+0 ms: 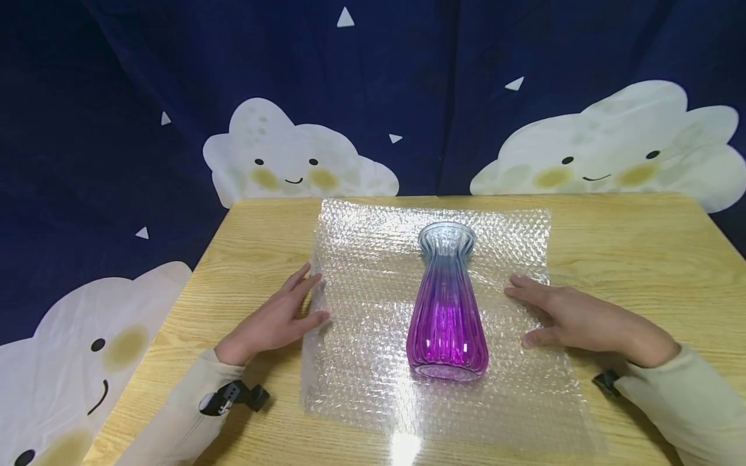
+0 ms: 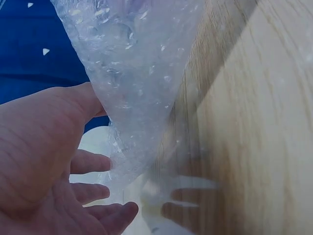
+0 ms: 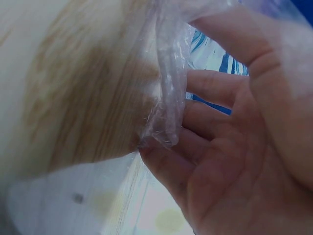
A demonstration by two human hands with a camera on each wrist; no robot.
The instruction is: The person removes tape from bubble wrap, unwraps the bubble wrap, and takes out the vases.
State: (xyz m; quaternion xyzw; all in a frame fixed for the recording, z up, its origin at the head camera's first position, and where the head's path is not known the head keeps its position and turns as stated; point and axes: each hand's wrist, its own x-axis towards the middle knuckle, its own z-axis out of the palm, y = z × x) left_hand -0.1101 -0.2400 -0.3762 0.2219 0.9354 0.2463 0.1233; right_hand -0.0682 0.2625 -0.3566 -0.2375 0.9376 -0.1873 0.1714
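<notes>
A ribbed glass vase (image 1: 447, 310), blue-grey at the neck and magenta toward the base, lies on its side with its base toward me. Under it a sheet of bubble wrap (image 1: 361, 362) is spread over the wooden table. At the sheet's left edge, my left hand (image 1: 276, 320) has its fingers extended and its thumb over the margin. The left wrist view shows these fingers (image 2: 93, 193) loose beside the wrap. My right hand (image 1: 574, 317) reaches over the right edge, fingers and thumb apart. In the right wrist view, its fingers (image 3: 210, 88) are slightly bent along the wrap's folded edge.
The wooden table (image 1: 629, 246) extends past the bubble wrap on both sides. Behind it hangs a dark blue curtain (image 1: 431, 77) with smiling clouds and small white triangles. A black strap with a device (image 1: 230, 396) is on the left sleeve, and a black device (image 1: 607, 383) sits at the right cuff.
</notes>
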